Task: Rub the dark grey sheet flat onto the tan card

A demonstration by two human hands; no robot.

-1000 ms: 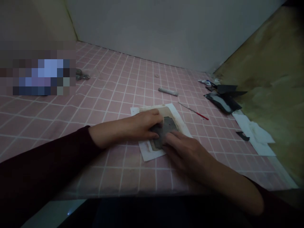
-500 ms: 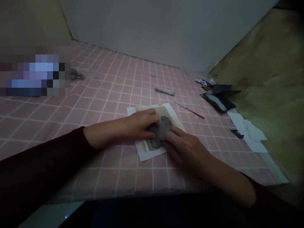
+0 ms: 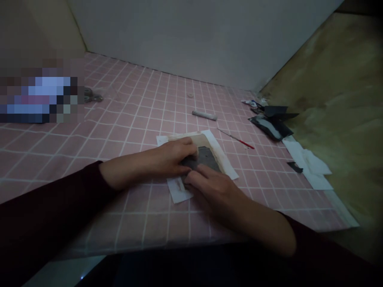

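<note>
Dk grey sheet (image 3: 207, 156) under L hand (image 3: 177, 156), R hand (image 3: 218, 187) over near edge.

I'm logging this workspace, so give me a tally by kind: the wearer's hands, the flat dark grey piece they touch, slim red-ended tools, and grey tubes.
Hands: 2 (left hand, right hand)
Flat dark grey piece: 1
Slim red-ended tool: 1
Grey tube: 1
Total: 5
</note>
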